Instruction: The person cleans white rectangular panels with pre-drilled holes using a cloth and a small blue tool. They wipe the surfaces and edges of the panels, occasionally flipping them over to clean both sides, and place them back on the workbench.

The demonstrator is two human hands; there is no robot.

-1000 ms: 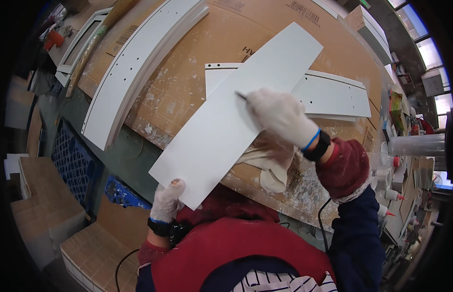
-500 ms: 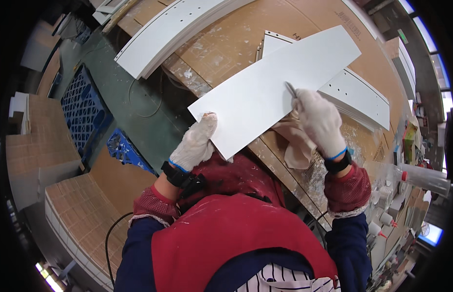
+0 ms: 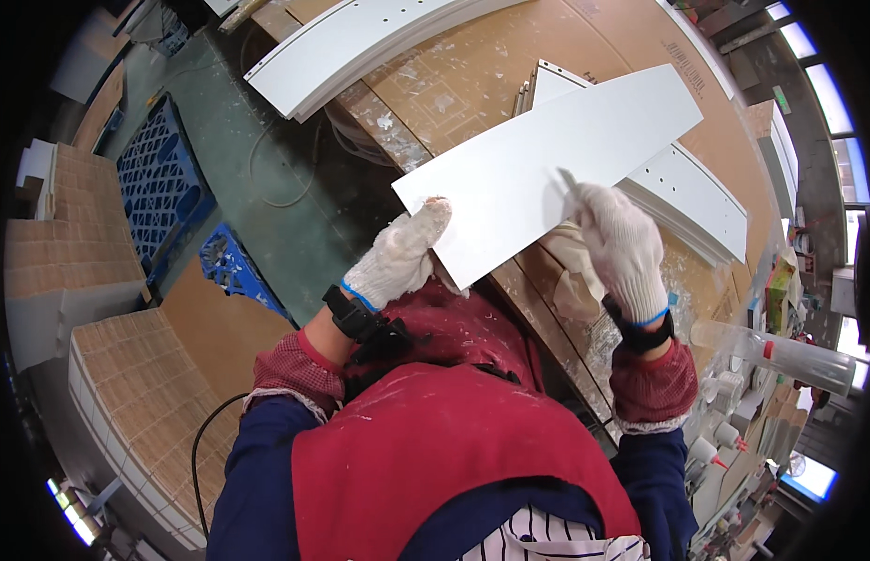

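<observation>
Apparently, in the head view, the step in hand is working over the broad face of a white panel (image 3: 510, 192) with a slim tool (image 3: 568, 176), too blurred to tell its exact kind. The panel slants from near left to far right, crossing over a lower stack of punched panels (image 3: 697, 192) on the cardboard-covered counter (image 3: 454, 84). The left hand (image 3: 398, 251), gloved, pinches the panel's near-left end, thumb on top, the fingers mostly hidden underneath. The right hand (image 3: 622, 245), also gloved, has its grip closed round the tool, whose tip is over the middle of the face; whether it touches cannot be told. A pale cloth (image 3: 573, 292) lies just beside that hand. The next move, I judge, calls for a steady left grip and a light, even stroke along the face. Compared with a second ago, the view has turned, the panel points more to the right, and the tool's tip sits nearer the left hand.
</observation>
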